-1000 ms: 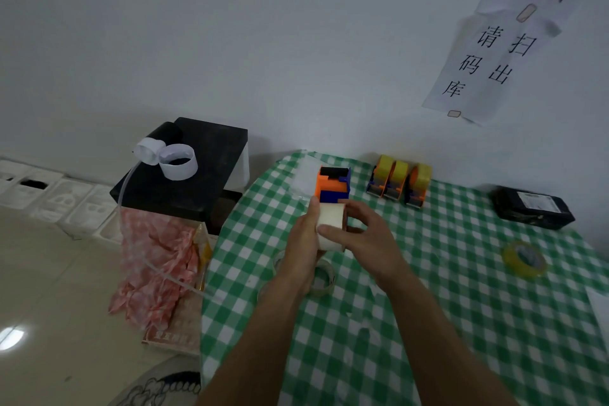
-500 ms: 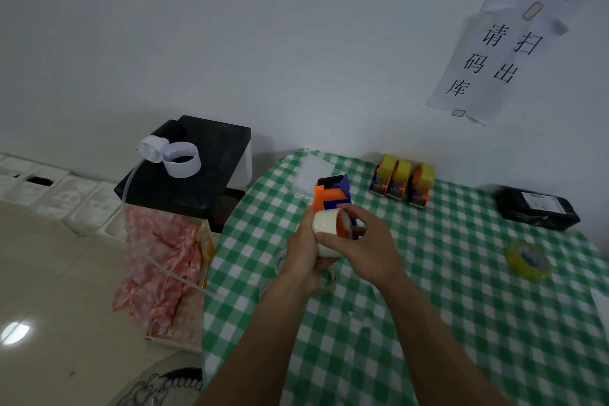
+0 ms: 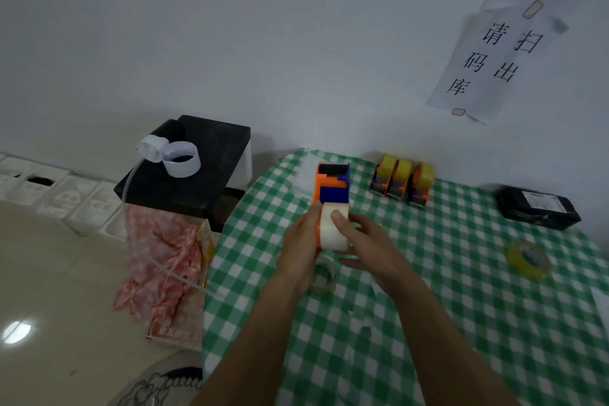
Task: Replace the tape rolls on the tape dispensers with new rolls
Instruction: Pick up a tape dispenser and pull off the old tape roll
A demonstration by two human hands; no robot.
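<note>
Two hands meet above the middle of the counter [image 3: 461, 306], nearer its left edge, holding one tape dispenser [image 3: 331, 186] off the green-and-white checked cloth. The dispenser has an orange body with a dark blue block on top and a black roller at its far end, which points toward the counter's back edge. A wide cream-white tape roll [image 3: 333, 230] sits at its near end, against the orange side plate. The left hand [image 3: 298, 249] wraps the dispenser's left side, thumb up along the orange plate. The right hand [image 3: 367, 249] pinches the roll, its thumb pressed on the roll's outer face and its fingers curled round the far side.

Just below the left hand a clear, nearly used-up roll [image 3: 324, 277] lies flat on the cloth. Three more dispensers [image 3: 400, 183], loaded with yellow tape, stand side by side, touching, along the back edge. A loose yellow roll [image 3: 527, 260] lies flat near the right edge, and a black wrapped package [image 3: 537, 211] sits at the back right corner.
</note>
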